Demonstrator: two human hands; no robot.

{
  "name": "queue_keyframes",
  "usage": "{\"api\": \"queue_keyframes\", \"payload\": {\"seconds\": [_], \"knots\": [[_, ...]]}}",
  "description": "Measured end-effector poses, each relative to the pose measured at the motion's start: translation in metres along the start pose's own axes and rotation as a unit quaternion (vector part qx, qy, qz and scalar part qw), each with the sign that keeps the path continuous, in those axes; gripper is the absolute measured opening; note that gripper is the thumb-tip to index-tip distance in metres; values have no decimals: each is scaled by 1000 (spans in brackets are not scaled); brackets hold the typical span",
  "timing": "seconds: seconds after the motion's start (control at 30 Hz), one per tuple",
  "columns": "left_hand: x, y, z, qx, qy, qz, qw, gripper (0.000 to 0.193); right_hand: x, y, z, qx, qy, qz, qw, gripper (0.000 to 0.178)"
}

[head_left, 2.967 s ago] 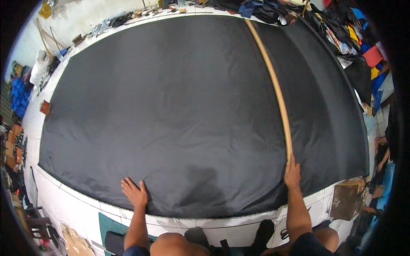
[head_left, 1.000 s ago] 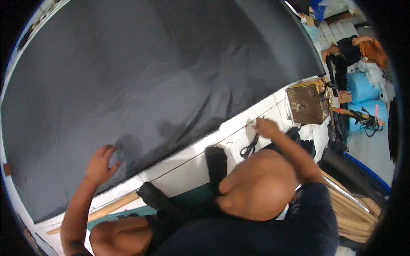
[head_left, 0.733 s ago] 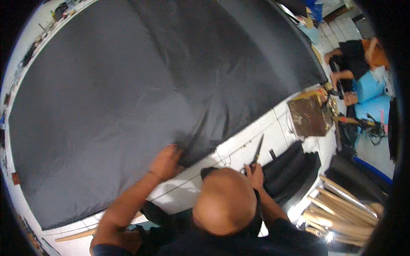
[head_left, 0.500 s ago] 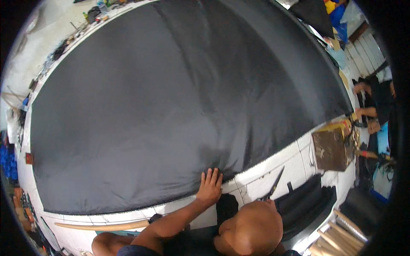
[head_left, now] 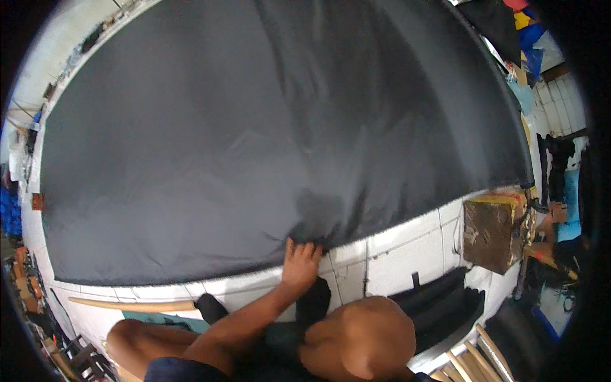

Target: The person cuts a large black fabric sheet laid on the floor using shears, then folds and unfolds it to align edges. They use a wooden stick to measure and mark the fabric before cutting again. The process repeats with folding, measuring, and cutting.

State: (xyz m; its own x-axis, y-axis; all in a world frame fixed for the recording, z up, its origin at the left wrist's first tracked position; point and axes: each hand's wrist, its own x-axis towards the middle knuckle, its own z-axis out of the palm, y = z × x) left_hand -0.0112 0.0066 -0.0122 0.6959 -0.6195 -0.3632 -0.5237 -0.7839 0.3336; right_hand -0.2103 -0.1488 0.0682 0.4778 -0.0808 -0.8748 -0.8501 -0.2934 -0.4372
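Though wrinkly, fabric (head_left: 210, 140) (under left hand (head_left: 301, 266)).

Setting: a workshop, apparently for cloth work. Evidence: a very wide black sheet (head_left: 216, 140) spread across a white tiled floor (head_left: 414, 258), filling most of the view; folded black cloth (head_left: 439, 302) lying near its edge; coloured scraps (head_left: 529, 37) heaped at upper right; tan poles (head_left: 482, 363) bundled at lower right; a worn brown box (head_left: 490, 234) near the sheet's right corner; clutter along the walls.
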Motion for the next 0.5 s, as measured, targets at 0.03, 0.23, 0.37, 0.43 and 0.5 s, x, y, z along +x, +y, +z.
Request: {"api": "queue_keyframes", "payload": {"seconds": [0.03, 0.23, 0.37, 0.43, 0.5], "knots": [[1, 2, 3, -16, 17, 0, 1000, 47, -7, 5, -2, 8, -19, 4, 1000, 47], [-11, -12, 12, -73, 129, 1, 989, 51, -31, 12, -7, 54, -122, 36, 990, 44], [-13, -10, 10, -86, 129, 17, 988, 48, -38, 21, -7, 87, -125, 44, 987, 43], [-10, -9, 11, -97, 129, 24, 987, 47, -39, 24, -4, 101, -115, 43, 987, 42], [-8, -8, 13, -108, 140, 26, 984, 47, -37, 28, 2, 113, -83, 37, 989, 41]]}}
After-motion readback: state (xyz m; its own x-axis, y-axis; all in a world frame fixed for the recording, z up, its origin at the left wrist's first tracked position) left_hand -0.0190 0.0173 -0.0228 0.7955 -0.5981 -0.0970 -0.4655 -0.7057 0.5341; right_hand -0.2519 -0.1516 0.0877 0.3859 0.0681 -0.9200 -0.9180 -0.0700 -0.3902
